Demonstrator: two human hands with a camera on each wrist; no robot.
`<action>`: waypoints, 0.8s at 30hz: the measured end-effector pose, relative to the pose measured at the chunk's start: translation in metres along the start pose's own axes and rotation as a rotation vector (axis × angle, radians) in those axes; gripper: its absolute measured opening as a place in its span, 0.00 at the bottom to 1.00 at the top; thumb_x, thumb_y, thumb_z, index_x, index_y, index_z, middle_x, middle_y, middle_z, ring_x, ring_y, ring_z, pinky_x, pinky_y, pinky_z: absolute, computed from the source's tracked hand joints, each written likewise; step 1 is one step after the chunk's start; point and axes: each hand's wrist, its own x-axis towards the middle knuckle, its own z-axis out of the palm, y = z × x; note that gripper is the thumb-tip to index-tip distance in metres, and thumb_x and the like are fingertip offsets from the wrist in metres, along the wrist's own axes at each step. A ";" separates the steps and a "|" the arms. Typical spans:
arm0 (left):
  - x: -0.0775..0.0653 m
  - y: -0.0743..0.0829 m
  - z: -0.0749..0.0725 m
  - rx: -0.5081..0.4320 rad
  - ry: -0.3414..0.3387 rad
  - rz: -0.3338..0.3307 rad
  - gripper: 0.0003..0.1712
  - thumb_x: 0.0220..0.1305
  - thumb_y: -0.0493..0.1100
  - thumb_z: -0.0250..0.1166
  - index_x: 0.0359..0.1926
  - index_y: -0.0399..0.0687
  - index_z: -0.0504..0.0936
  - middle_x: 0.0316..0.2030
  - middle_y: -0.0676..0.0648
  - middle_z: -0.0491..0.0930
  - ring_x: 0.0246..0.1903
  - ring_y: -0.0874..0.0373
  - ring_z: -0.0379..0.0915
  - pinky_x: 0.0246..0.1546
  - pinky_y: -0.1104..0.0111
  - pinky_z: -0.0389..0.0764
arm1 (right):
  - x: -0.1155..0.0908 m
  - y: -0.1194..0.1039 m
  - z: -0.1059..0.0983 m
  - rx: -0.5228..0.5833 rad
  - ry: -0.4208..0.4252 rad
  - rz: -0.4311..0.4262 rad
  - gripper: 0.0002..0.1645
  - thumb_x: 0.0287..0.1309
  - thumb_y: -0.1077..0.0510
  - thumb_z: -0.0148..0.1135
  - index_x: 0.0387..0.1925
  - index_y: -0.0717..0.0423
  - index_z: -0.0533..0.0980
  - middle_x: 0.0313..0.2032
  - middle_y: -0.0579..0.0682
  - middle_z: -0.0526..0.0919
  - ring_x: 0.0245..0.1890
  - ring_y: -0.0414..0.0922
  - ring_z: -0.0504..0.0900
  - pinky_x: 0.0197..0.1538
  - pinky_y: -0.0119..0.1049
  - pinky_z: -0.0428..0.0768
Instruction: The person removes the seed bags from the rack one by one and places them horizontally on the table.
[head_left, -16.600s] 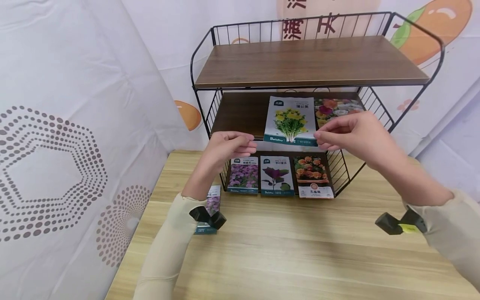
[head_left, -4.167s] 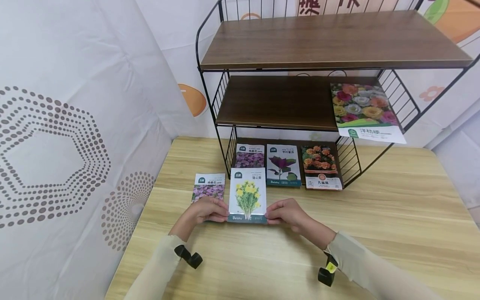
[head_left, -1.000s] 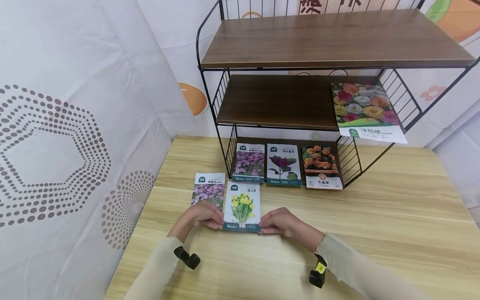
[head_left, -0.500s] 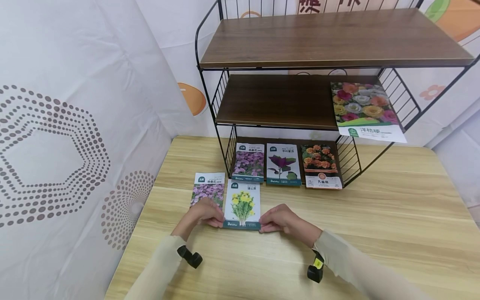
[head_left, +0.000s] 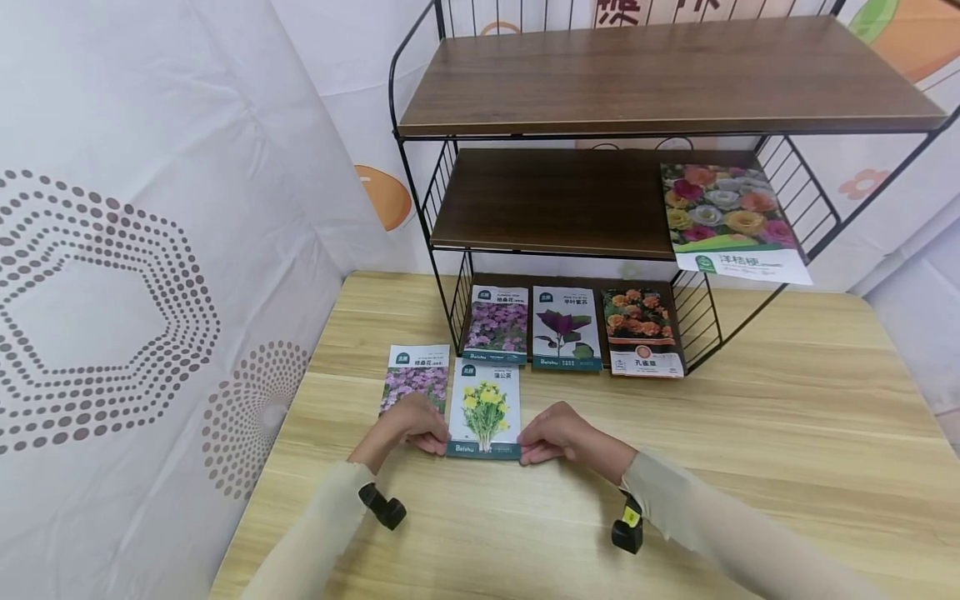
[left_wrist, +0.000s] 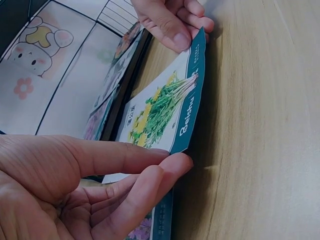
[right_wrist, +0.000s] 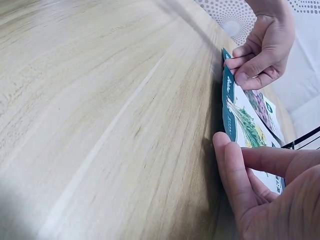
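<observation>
A seed packet with yellow flowers point(head_left: 486, 408) lies low over the table, just in front of the rack's bottom shelf. My left hand point(head_left: 412, 422) pinches its lower left corner between thumb and finger, clearly so in the left wrist view. At the lower right corner, my right hand point(head_left: 564, 433) pinches it the same way, as the right wrist view shows. The packet's green bottom edge point(left_wrist: 194, 95) bends up a little off the wood. Beside it on the left, partly behind my left hand, lies a purple-flower seed packet point(head_left: 418, 379).
A three-tier rack point(head_left: 555, 204) of dark boards and black wire stands behind. On its bottom shelf sit a purple-flower packet point(head_left: 497, 321), a purple-leaf packet point(head_left: 566, 327) and an orange-flower packet point(head_left: 642, 329). A large mixed-flower packet point(head_left: 727, 218) overhangs the middle shelf. White cloth point(head_left: 150, 125) borders the left.
The yellow-flower packet came down from the middle shelf to the table, held in both hands. Since then it has shifted left and nearer me, beside the purple-flower packet. Lately it barely moves.
</observation>
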 end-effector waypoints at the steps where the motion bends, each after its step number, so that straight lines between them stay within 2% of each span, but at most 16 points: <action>1: 0.000 0.000 0.000 0.004 0.003 -0.004 0.04 0.57 0.29 0.72 0.28 0.36 0.85 0.20 0.43 0.86 0.15 0.63 0.80 0.20 0.75 0.86 | 0.000 0.000 0.000 -0.003 0.000 0.000 0.07 0.58 0.73 0.66 0.39 0.76 0.81 0.22 0.56 0.87 0.19 0.43 0.87 0.27 0.32 0.90; 10: 0.002 0.000 -0.001 0.029 0.011 -0.029 0.04 0.57 0.29 0.71 0.27 0.36 0.85 0.20 0.43 0.86 0.14 0.63 0.80 0.20 0.75 0.86 | -0.001 -0.001 0.003 -0.033 -0.004 -0.004 0.07 0.58 0.72 0.67 0.38 0.76 0.82 0.22 0.56 0.87 0.19 0.43 0.87 0.27 0.33 0.90; 24: 0.000 -0.001 -0.001 0.042 0.025 -0.012 0.05 0.57 0.29 0.72 0.26 0.36 0.84 0.20 0.43 0.86 0.13 0.63 0.79 0.20 0.75 0.86 | 0.001 -0.001 0.005 -0.055 0.003 -0.007 0.05 0.58 0.72 0.67 0.35 0.75 0.82 0.22 0.57 0.87 0.18 0.42 0.87 0.26 0.32 0.89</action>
